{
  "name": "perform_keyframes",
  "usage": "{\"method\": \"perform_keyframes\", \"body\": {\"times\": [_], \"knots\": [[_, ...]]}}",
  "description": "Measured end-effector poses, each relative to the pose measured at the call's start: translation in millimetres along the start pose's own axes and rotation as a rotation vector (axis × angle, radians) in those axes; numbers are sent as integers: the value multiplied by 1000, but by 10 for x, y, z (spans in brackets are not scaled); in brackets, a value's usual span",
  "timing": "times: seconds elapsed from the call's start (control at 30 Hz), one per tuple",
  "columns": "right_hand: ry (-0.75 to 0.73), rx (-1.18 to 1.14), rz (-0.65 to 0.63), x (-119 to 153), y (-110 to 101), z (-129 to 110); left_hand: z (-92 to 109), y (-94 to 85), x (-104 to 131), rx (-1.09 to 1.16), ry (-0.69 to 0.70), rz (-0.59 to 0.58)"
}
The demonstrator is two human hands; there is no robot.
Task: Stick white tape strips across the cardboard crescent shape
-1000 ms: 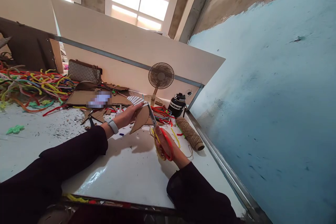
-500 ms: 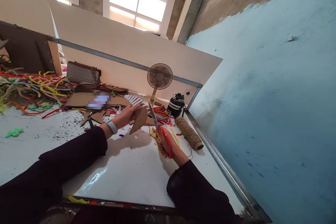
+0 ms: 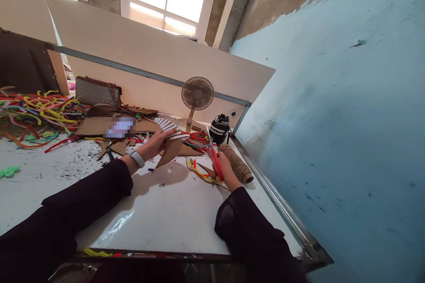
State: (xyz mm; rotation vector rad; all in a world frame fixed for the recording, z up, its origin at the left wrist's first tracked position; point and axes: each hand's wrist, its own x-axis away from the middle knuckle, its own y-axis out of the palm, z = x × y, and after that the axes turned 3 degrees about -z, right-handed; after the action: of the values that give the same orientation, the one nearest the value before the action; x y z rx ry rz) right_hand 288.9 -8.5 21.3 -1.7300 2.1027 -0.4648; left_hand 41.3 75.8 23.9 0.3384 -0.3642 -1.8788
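My left hand [image 3: 155, 145] grips a curved brown cardboard piece [image 3: 170, 151] with a row of white strips [image 3: 165, 124] along its upper part. The piece is held above the white table, its pointed end hanging down. To the right, my right hand [image 3: 222, 166] is closed around the red handles of a pair of scissors [image 3: 217, 164], whose blades point up and away from me. The scissors are apart from the cardboard. Just beside my right hand lies a roll of brown twine [image 3: 236, 164]. Yellow and red pipe cleaners [image 3: 199, 170] lie left of that hand.
A small fan [image 3: 198, 93] and a black bottle [image 3: 219, 129] stand at the back. Cardboard scraps, a phone [image 3: 120, 128] and a handbag [image 3: 98, 92] are at the back left, beside a heap of colourful pipe cleaners [image 3: 43, 112]. A blue wall [image 3: 332, 119] bounds the right side.
My right hand has moved right with the scissors, away from the cardboard and towards the twine roll. My left hand keeps its hold on the cardboard. The view has shifted slightly.
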Motion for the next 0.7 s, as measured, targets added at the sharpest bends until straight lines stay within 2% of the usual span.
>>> {"method": "perform_keyframes", "body": {"times": [0.17, 0.27, 0.4, 0.5, 0.57, 0.7], "knots": [[-46, 415, 157, 27, -92, 56, 32, 47, 54, -32, 15, -18], [-197, 520, 170, 97, -64, -45, 19, 94, 92, -52, 15, -51], [-536, 517, 101, 196, 75, -187, -43, 182, 158, -89, -15, -140], [-814, 482, 74, 239, 177, -190, -102, 244, 203, -115, -29, -196], [-864, 471, 82, 249, 214, -157, -136, 272, 222, -131, -33, -213], [-864, 453, 76, 251, 240, -109, -180, 293, 240, -147, -34, -237]]}}
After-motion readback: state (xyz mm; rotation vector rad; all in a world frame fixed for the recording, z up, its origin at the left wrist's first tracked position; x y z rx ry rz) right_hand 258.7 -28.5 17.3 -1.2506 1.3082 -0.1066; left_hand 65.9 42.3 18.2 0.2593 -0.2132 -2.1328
